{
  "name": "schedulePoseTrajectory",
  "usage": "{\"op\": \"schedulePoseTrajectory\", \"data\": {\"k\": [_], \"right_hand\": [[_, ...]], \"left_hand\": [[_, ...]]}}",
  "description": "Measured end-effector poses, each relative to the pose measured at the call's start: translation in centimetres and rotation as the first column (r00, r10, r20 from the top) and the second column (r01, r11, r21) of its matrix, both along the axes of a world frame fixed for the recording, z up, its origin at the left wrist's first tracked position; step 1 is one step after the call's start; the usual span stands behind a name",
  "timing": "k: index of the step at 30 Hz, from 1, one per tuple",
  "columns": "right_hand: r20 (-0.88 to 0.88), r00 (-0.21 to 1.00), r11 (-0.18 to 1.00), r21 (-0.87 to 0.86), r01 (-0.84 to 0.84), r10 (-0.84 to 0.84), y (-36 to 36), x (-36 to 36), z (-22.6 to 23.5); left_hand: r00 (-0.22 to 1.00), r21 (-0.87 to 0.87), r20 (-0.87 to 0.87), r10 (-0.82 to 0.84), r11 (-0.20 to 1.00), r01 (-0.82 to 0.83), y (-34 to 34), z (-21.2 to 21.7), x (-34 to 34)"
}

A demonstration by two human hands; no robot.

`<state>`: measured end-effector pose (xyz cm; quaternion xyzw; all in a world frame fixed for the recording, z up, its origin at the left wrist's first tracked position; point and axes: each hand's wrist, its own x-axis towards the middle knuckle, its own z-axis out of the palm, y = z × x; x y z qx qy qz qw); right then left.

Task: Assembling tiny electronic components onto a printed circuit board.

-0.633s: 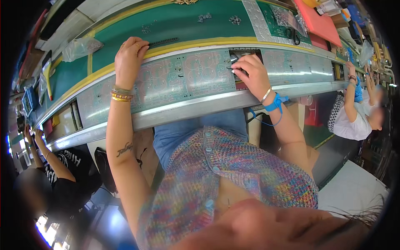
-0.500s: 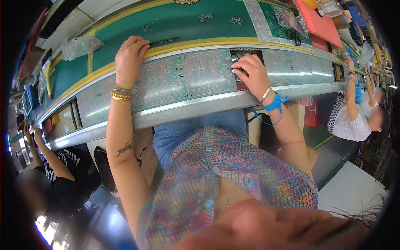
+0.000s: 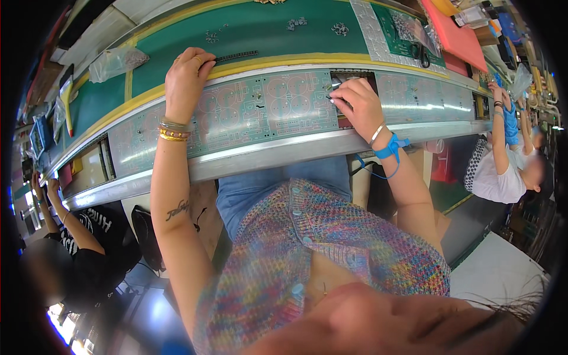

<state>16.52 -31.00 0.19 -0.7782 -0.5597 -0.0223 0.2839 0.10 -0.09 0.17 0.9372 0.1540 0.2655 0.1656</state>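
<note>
My left hand [image 3: 188, 74] is closed in a pinch at the near end of a black toothed strip [image 3: 238, 57], which lies along the yellow-taped edge of the green mat. My right hand [image 3: 356, 102] pinches a tiny dark part [image 3: 329, 97] by the right end of a green circuit board [image 3: 296, 109]. The part is too small to name. Printed circles and a few small mounted pieces show on the board. A second board [image 3: 423, 97] lies farther right in the same metal rail [image 3: 254, 157], beyond a dark gap partly behind my right hand.
Loose little parts [image 3: 339, 29] lie in small heaps on the green mat [image 3: 177, 41]. A clear plastic bag [image 3: 117, 64] is at the left. Scissors [image 3: 422, 57] lie near a red-pink sheet [image 3: 455, 35]. A blue wrist strap [image 3: 393, 145] circles my right wrist. Other people work at both sides.
The boards have slid very slightly to the right in view. Both hands keep nearly the same pose, the right one still at the board's end.
</note>
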Motion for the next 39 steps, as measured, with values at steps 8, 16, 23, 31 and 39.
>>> {"op": "schedulePoseTrajectory", "data": {"k": [8,16,23,31,39], "right_hand": [[0.008,0.999,0.999,0.02,-0.046,0.045,0.3,-0.4,1.7],[-0.139,0.984,0.981,0.174,-0.082,0.107,10.7,0.2,0.9],[-0.066,0.993,0.992,0.082,-0.097,0.102,15.2,0.7,-1.2],[-0.015,0.995,0.99,0.1,-0.1,0.102,14.4,0.7,-0.4],[-0.167,0.975,0.983,0.135,-0.127,0.149,11.5,-1.3,1.0]], "left_hand": [[1.0,-0.002,0.015,0.008,1.0,-0.008,0.3,-0.2,-0.1],[0.996,-0.336,0.073,0.043,0.942,-0.016,-0.9,3.1,-3.1],[0.995,-0.382,-0.075,0.06,0.92,-0.085,-2.1,3.3,-10.8],[0.994,-0.262,-0.097,0.058,0.961,-0.082,-2.5,1.5,-12.1],[0.988,-0.089,-0.151,0.021,0.995,-0.035,-2.7,1.4,-10.7]]}}
